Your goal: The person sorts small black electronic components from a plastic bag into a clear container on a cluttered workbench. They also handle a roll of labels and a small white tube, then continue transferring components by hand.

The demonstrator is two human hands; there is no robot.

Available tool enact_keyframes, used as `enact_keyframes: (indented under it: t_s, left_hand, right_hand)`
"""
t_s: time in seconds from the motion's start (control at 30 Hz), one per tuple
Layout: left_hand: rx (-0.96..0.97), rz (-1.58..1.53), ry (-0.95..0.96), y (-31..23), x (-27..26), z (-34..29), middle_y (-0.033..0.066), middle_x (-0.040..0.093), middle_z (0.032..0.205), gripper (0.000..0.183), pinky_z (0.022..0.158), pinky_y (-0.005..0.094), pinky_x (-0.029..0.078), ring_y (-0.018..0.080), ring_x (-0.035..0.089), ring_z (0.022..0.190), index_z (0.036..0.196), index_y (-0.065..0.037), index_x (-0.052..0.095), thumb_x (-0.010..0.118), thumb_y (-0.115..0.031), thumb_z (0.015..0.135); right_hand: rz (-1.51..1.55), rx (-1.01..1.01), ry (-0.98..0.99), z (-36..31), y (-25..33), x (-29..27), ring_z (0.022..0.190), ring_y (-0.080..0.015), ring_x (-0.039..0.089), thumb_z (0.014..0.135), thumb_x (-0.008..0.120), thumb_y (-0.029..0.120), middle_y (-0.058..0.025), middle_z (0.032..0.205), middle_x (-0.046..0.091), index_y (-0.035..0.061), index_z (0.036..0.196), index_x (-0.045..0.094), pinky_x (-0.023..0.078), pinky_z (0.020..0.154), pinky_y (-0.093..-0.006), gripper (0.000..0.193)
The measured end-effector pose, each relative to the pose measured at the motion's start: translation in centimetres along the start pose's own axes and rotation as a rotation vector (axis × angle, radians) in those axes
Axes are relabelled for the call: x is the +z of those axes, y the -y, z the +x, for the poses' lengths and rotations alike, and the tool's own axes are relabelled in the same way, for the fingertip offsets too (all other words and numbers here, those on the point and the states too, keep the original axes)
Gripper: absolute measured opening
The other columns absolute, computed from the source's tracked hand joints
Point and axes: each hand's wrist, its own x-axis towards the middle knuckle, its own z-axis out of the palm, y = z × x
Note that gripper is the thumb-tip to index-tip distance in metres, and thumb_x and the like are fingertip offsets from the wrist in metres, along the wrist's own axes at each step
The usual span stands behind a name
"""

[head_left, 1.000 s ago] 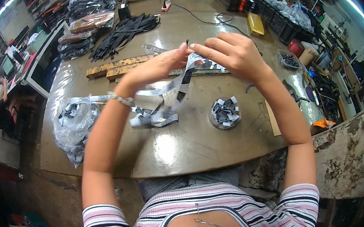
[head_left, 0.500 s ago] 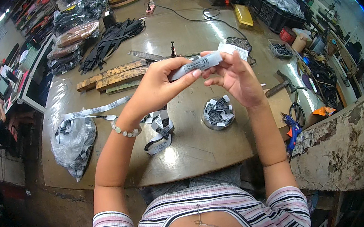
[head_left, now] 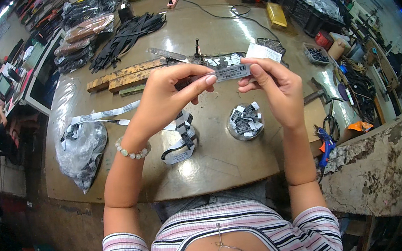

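A small printed fabric label (head_left: 230,73), grey-white with dark lettering, is stretched flat between my two hands above the table. My left hand (head_left: 177,89) pinches its left end between thumb and forefinger. At the other end, my right hand (head_left: 277,82) grips it the same way. Below my left wrist a printed label ribbon (head_left: 180,155) lies in loops, and part of it is hidden by my arm. Another stretch of white ribbon (head_left: 107,114) runs left towards a clear plastic bag (head_left: 82,150) of labels. Nearer my right forearm stands a round clear container (head_left: 246,122) filled with cut labels.
Stained wooden bars (head_left: 127,78) lie beyond my hands, beside black straps (head_left: 125,38). A white paper (head_left: 264,52) rests behind my right hand. To the right are a hammer (head_left: 319,91), black scissors (head_left: 331,122) and a blue glue gun (head_left: 327,144). A black cable (head_left: 213,7) crosses the far table.
My right hand has closed on the label's right end, where its fingers were spread before. The label is now pulled straight and level. My view has shifted slightly.
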Motion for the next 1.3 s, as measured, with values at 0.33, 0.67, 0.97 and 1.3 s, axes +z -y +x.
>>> enact_keyframes:
  t_s: [0.33, 0.67, 0.97, 1.3]
  left_hand:
    - [0.074, 0.120, -0.036, -1.4, -0.5, -1.6, 0.0041, 0.067, 0.073, 0.014, 0.048, 0.0172, 0.042, 0.0038, 0.054, 0.055, 0.092, 0.001, 0.069, 0.067, -0.010, 0.084]
    - [0.104, 0.195, -0.057, -1.3, -1.6, -1.0, 0.0034, 0.067, 0.072, 0.013, 0.046, 0.0172, 0.041, 0.0040, 0.054, 0.054, 0.090, 0.001, 0.069, 0.067, -0.010, 0.084]
    - [-0.066, 0.154, -0.042, 3.8, -8.0, 0.3, 0.0020, 0.064, 0.067, 0.016, 0.050, 0.0192, 0.043, 0.0056, 0.056, 0.057, 0.082, 0.002, 0.070, 0.070, -0.013, 0.082]
    - [0.247, 1.110, -0.373, 11.7, -12.5, 5.5, 0.0134, 0.062, 0.110, 0.027, 0.085, 0.0323, 0.044, 0.0233, 0.059, 0.095, 0.103, -0.006, 0.066, 0.060, -0.028, 0.089]
  right_hand:
    - [-0.011, 0.012, 0.042, -1.0, 0.7, 0.1, 0.074, -0.0132, 0.064, 0.085, 0.063, 0.000, -0.0088, 0.089, 0.062, -0.0052, 0.103, 0.064, 0.054, 0.067, -0.0227, 0.019]
    - [-0.022, 0.061, 0.059, 0.2, 1.0, 0.0, 0.072, -0.0137, 0.065, 0.086, 0.062, 0.001, -0.0107, 0.085, 0.064, -0.0071, 0.099, 0.065, 0.055, 0.064, -0.0230, 0.016]
    - [-0.023, 0.235, 0.059, 3.9, -2.2, -0.9, 0.067, -0.0136, 0.064, 0.089, 0.061, 0.008, -0.0104, 0.082, 0.065, -0.0077, 0.098, 0.064, 0.055, 0.062, -0.0242, 0.018]
    - [-0.162, 0.347, 0.296, 11.9, -9.7, 1.9, 0.067, -0.0129, 0.065, 0.089, 0.062, 0.013, -0.0104, 0.080, 0.066, -0.0081, 0.096, 0.064, 0.054, 0.063, -0.0230, 0.022]
